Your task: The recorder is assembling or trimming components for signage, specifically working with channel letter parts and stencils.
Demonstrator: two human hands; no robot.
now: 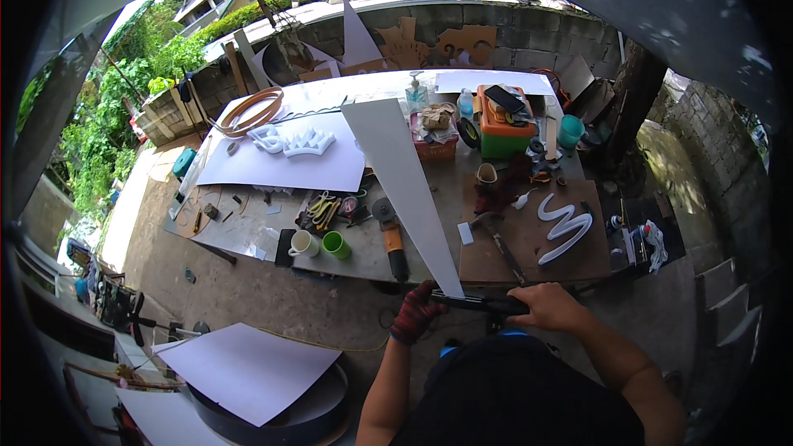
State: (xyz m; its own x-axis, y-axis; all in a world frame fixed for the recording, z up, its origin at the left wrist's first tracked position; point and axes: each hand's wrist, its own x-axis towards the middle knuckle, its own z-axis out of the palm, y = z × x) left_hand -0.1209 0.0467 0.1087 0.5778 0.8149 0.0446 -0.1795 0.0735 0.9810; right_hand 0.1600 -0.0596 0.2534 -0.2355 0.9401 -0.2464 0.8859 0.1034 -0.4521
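A long white strip (pixel 396 173) rises from in front of me and stretches out across the worktable (pixel 355 271). Its narrow near end meets a dark, bar-like tool (pixel 472 302) whose kind I cannot make out. My left hand (pixel 415 315), in a red and black glove, is closed on the tool's left end beside the strip. Bare, my right hand (pixel 545 306) grips the tool's right end. Left of the strip lies an orange and black angle grinder (pixel 391 235). To its right, a hammer (pixel 500 249) rests on a brown board (pixel 541 264) with a curved white piece (pixel 568 230).
A white mug (pixel 304 244) and a green cup (pixel 335 245) stand at the table's near edge. Beyond are a large white sheet (pixel 281 167), white foam-like shapes (pixel 306 143) and an orange-green container (pixel 505 142). More white sheet (pixel 248 372) lies low at the left.
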